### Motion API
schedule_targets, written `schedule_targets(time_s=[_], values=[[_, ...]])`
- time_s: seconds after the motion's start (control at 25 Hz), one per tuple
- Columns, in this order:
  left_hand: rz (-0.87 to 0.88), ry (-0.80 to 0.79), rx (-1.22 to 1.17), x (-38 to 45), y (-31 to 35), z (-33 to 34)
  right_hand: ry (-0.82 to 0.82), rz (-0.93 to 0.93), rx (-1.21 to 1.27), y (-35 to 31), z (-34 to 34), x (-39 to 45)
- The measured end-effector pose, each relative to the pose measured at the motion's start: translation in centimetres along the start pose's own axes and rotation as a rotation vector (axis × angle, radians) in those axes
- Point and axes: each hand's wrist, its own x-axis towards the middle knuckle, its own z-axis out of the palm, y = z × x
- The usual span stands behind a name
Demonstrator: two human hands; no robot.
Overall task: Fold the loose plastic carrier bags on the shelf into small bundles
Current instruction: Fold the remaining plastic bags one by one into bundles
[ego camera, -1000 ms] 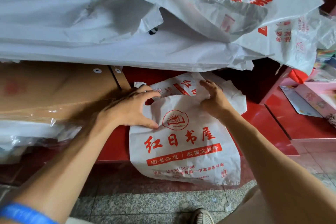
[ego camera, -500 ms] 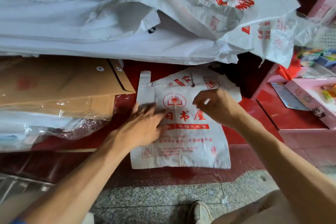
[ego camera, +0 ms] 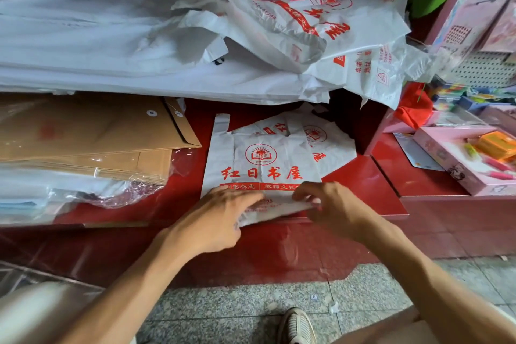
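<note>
On the red shelf (ego camera: 363,184) above a granite floor (ego camera: 223,307), the left hand (ego camera: 217,220) lies flat and the right hand (ego camera: 332,204) pinches the white bag (ego camera: 268,165).

Two hands, the left hand (ego camera: 215,220) and the right hand (ego camera: 332,207), are on one flat white carrier bag (ego camera: 262,159) on the red shelf (ego camera: 363,184). A second printed bag (ego camera: 329,142) lies partly under it. Behind is one loose heap of bags (ego camera: 321,31); their number cannot be told. One brown envelope (ego camera: 106,126) tops a stack, and one shoe (ego camera: 297,327) shows below.
</note>
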Motion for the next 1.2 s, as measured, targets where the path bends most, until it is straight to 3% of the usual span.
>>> schedule_targets(time_s=[0.16, 0.28, 0.4, 0.6, 0.72, 0.8, 0.92, 1.0, 1.08, 1.2], values=[[-0.363, 0.244, -0.497, -0.1, -3.2, -1.0, 0.167, 0.221, 0.322, 0.8, -1.4, 1.4], [-0.597, 0.374, -0.633, 0.1, -5.7, -0.6, 0.268, 0.41, 0.475, 1.5, -0.3, 2.7], [-0.65, 0.428, -0.493, 0.5, -6.3, 0.4, 0.331, 0.47, 0.395, 1.5, 0.6, 3.8], [-0.685, 0.507, -0.115, 1.3, -5.7, 1.0, 0.368, 0.483, -0.032, 1.4, 2.1, 4.5], [-0.646, 0.534, -0.09, 1.5, -5.6, 0.6, 0.382, 0.478, -0.162, 1.6, 2.4, 4.6], [-0.482, 0.59, 0.0, 1.8, -5.5, 0.6, 0.362, 0.491, -0.195, 1.7, 2.4, 4.8], [-0.073, 0.506, 0.085, 3.2, -4.3, 2.0, 0.464, 0.491, -0.26, 0.9, 2.3, 5.1], [-0.001, 0.329, 0.037, 4.2, -3.5, 3.0, 0.55, 0.204, -0.341, -0.1, 3.2, 5.2], [-0.027, 0.159, 0.036, 4.7, -3.4, 3.0, 0.345, -0.067, -0.296, -1.0, 4.7, 5.2], [-0.14, 0.012, 0.039, 4.5, -3.9, 1.7, -0.022, -0.012, -0.152, -1.0, 5.1, 5.2]])
